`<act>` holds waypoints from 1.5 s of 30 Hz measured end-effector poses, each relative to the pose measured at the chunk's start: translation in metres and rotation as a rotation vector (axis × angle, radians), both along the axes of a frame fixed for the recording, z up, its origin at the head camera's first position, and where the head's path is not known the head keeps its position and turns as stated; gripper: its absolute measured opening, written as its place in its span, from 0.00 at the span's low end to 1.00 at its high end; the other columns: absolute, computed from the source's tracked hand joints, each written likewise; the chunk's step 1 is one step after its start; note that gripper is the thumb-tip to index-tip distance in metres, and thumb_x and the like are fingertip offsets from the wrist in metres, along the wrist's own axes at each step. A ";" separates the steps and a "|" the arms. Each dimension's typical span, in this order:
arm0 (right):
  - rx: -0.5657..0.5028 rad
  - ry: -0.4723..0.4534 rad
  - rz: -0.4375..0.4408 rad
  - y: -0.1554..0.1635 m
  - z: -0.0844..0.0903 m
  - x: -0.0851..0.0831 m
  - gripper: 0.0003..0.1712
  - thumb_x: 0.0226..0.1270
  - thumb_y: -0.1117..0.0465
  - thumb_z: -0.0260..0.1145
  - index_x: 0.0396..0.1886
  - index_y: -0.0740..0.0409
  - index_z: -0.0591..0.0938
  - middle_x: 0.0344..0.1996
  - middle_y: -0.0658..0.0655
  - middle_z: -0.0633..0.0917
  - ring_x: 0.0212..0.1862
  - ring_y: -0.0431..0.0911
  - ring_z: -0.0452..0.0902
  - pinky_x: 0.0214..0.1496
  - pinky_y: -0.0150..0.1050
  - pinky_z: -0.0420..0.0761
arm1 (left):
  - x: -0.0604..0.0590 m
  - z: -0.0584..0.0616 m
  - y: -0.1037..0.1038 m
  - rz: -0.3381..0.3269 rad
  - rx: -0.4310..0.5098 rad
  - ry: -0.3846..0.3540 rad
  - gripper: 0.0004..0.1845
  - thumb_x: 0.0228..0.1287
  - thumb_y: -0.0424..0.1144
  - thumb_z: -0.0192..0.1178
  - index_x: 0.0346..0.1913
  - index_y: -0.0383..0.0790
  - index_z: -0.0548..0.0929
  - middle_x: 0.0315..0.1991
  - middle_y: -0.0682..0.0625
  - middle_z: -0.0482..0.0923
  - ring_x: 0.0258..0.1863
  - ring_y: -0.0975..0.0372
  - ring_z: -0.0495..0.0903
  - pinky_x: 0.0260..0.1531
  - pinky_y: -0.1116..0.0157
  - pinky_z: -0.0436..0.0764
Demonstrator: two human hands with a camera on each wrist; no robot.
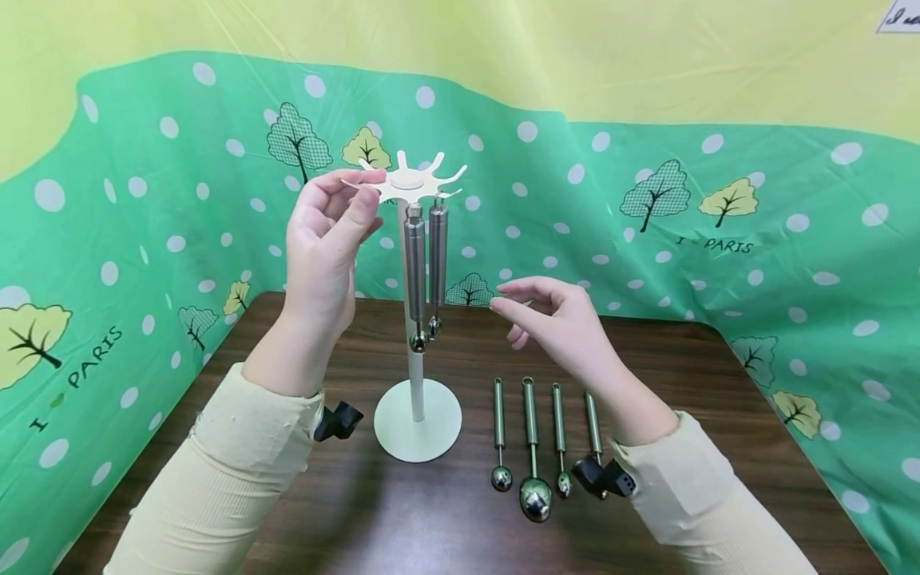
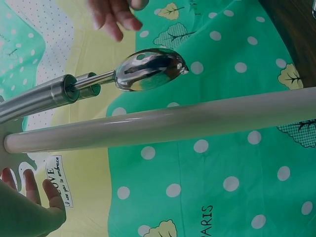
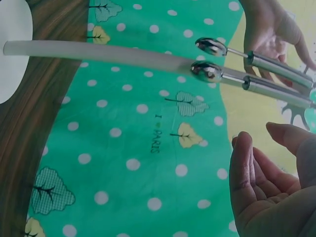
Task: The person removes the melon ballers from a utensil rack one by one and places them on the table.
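Two stainless scoops (image 1: 424, 271) are hanging by their handle tops from the notched cream disc (image 1: 406, 182) crowning the white stand (image 1: 417, 415), their small round bowls dangling beside the pole, well above the base. The stand is resting upright on the dark wooden table (image 1: 719, 415), its round foot lying between the person's forearms.

The left hand (image 1: 327, 247) is reaching up to the disc: thumb and fingertips are pinching its left edge, the remaining fingers curling lightly behind. In the left wrist view the pole (image 2: 163, 121) is crossing the picture, with one scoop bowl (image 2: 150, 69) showing just above it.

The right hand (image 1: 557, 315) is hovering to the right of the hanging scoops, near their lower ends yet touching nothing; its fingers are loosely spread and slightly bent, holding nothing. The right wrist view is showing the same relaxed palm (image 3: 269, 192) below both dangling bowls (image 3: 207, 71).

Four further scoops (image 1: 542, 435) are lying side by side on the table to the right of the stand's foot, handles pointing away from the person and bowls toward them; the second from the left is carrying the largest bowl.

A green polka-dot cloth (image 1: 719, 224) printed with trees is draping around the table's back and sides, with yellow fabric (image 1: 575, 56) above.
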State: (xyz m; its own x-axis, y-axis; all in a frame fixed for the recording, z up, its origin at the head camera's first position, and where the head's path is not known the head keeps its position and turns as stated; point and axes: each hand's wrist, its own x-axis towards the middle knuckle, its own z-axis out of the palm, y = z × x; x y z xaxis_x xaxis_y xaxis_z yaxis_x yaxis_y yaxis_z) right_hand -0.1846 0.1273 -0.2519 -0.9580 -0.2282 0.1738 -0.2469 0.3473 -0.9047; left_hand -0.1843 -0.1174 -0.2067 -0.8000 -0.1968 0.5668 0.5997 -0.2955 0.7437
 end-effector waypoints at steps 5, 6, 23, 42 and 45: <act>-0.018 0.006 0.016 -0.010 0.005 0.001 0.18 0.66 0.54 0.69 0.53 0.56 0.83 0.37 0.50 0.88 0.27 0.47 0.84 0.37 0.40 0.86 | 0.000 -0.001 0.001 0.007 0.001 0.018 0.09 0.65 0.33 0.59 0.45 0.47 0.75 0.45 0.55 0.83 0.45 0.64 0.77 0.49 0.64 0.73; -0.027 0.012 0.022 -0.012 0.005 0.000 0.18 0.66 0.54 0.69 0.53 0.56 0.83 0.37 0.50 0.88 0.27 0.47 0.84 0.37 0.41 0.86 | 0.000 -0.001 0.001 0.011 0.000 0.022 0.09 0.64 0.32 0.59 0.45 0.47 0.75 0.45 0.55 0.83 0.45 0.64 0.77 0.49 0.65 0.73; -0.082 0.099 0.125 -0.046 0.022 -0.003 0.21 0.67 0.59 0.68 0.58 0.57 0.81 0.52 0.57 0.85 0.28 0.45 0.83 0.37 0.40 0.86 | 0.003 0.000 0.004 0.038 -0.023 0.046 0.10 0.65 0.30 0.59 0.44 0.47 0.75 0.44 0.56 0.83 0.51 0.59 0.78 0.56 0.63 0.73; -0.050 0.219 0.117 -0.058 0.021 -0.009 0.12 0.65 0.61 0.69 0.47 0.59 0.85 0.37 0.56 0.86 0.26 0.51 0.80 0.33 0.43 0.86 | -0.004 0.001 0.000 0.039 0.014 0.057 0.12 0.76 0.39 0.51 0.57 0.40 0.75 0.58 0.50 0.76 0.58 0.54 0.71 0.55 0.59 0.72; -0.045 0.250 0.108 -0.057 0.022 -0.007 0.11 0.64 0.62 0.69 0.45 0.59 0.85 0.35 0.56 0.87 0.26 0.54 0.80 0.32 0.42 0.85 | -0.005 0.003 0.000 0.039 0.012 0.056 0.13 0.76 0.39 0.51 0.57 0.41 0.75 0.59 0.48 0.74 0.57 0.55 0.71 0.54 0.59 0.72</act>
